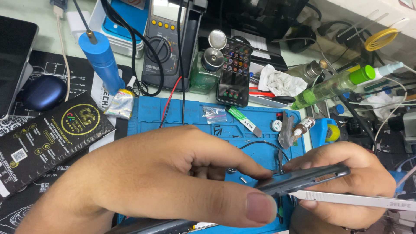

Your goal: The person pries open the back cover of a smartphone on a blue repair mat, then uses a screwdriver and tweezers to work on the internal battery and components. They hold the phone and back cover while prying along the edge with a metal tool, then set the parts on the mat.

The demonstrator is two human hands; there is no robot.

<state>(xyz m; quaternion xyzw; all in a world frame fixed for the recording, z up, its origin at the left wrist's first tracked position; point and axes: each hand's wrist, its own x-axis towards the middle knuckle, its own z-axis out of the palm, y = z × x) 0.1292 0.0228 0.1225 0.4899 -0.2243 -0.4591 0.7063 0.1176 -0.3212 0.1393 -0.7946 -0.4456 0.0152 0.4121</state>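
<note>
We judge the dark phone light, thin, stiff and fragile, with smooth edges that could slip, so it is best held by its long sides. Our left hand has its grip clamped on the near edge, and our right hand pinches the far end together with white tweezers. It hovers edge-on over the blue mat near the desk's front edge.
</note>
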